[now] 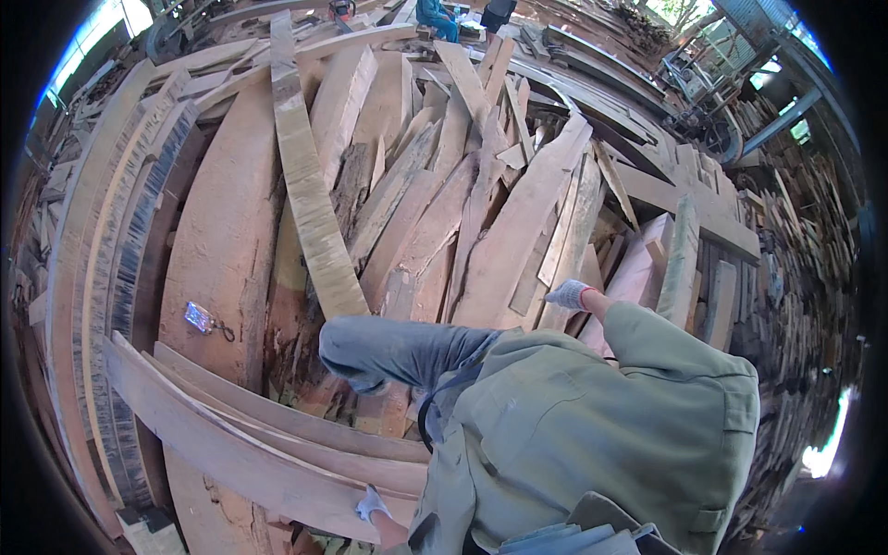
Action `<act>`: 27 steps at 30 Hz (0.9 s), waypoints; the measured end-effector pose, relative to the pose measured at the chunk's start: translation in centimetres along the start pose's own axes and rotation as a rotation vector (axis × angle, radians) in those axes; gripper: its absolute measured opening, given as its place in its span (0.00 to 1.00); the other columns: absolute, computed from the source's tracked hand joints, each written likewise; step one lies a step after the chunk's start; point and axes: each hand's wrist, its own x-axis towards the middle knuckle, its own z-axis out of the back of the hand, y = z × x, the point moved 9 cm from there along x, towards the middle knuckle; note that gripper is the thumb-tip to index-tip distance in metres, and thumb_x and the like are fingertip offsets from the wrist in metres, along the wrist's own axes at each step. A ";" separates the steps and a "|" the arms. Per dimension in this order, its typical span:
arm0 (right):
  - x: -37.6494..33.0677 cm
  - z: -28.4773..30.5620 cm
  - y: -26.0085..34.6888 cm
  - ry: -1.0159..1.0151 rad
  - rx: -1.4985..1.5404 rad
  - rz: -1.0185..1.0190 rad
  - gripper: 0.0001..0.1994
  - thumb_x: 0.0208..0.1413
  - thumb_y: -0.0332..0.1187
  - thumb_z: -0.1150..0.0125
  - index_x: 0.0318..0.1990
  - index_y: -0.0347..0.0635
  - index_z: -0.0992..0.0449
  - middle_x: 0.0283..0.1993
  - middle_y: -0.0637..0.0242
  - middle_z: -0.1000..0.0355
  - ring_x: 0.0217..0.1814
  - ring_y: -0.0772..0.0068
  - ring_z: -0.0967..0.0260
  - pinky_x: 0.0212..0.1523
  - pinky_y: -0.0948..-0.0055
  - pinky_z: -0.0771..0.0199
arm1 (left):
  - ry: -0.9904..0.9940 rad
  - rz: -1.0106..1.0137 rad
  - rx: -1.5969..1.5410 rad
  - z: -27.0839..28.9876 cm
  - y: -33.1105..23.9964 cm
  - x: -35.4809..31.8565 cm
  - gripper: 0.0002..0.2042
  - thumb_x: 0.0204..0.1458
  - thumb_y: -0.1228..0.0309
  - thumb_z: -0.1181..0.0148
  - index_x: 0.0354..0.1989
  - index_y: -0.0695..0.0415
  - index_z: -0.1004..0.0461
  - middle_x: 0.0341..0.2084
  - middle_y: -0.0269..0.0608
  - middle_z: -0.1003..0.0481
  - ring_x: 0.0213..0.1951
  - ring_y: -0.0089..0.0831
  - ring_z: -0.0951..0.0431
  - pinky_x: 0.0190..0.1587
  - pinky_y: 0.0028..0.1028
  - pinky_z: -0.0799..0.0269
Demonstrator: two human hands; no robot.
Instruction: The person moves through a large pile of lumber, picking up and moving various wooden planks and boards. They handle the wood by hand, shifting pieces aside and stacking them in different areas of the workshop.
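My left hand (pixel 373 506), in a pale work glove, is at the lower middle against a long, curved wooden board (pixel 240 449). Its fingers appear bent onto the board, though their tips are hard to make out. More planks (pixel 287 416) lie stacked along that board's far side. My right hand (pixel 570 294), also in a whitish glove, is above the pile to the right, nearest a broad, rough-sawn slab (pixel 518 231). Its fingers look curled together and nothing shows in them. My bent leg (pixel 398 351) in grey trousers covers part of the pile between the hands.
A narrow plank (pixel 314 199) lies slantwise across the slabs. A small shiny object with a cord (pixel 199 317) rests on a wide slab at left. Long timbers (pixel 116 277) line the left side. Machinery (pixel 708 111) stands far right; a person in blue (pixel 437 18) is at the back.
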 end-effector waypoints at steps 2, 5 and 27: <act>-1.3 1.5 1.5 -0.011 0.039 0.049 0.28 0.57 0.57 0.55 0.51 0.42 0.25 0.54 0.54 0.29 0.56 0.51 0.32 0.57 0.62 0.34 | -0.080 0.040 0.014 0.2 -0.6 -0.3 0.36 0.53 0.39 0.58 0.56 0.62 0.32 0.52 0.56 0.30 0.55 0.50 0.31 0.56 0.43 0.34; -2.7 4.7 6.9 -0.023 0.126 0.163 0.26 0.57 0.54 0.55 0.52 0.44 0.25 0.53 0.54 0.28 0.54 0.49 0.31 0.57 0.61 0.35 | -0.212 0.116 0.046 0.1 -1.0 -1.8 0.34 0.54 0.42 0.56 0.57 0.61 0.32 0.53 0.55 0.30 0.55 0.48 0.30 0.55 0.43 0.33; 12.5 11.5 27.2 0.514 0.275 0.321 0.16 0.58 0.39 0.42 0.49 0.38 0.23 0.36 0.73 0.25 0.37 0.83 0.32 0.40 0.78 0.30 | 0.235 0.115 -1.132 -7.5 -35.0 -5.6 0.26 0.62 0.54 0.57 0.62 0.59 0.38 0.57 0.36 0.35 0.56 0.31 0.36 0.59 0.28 0.42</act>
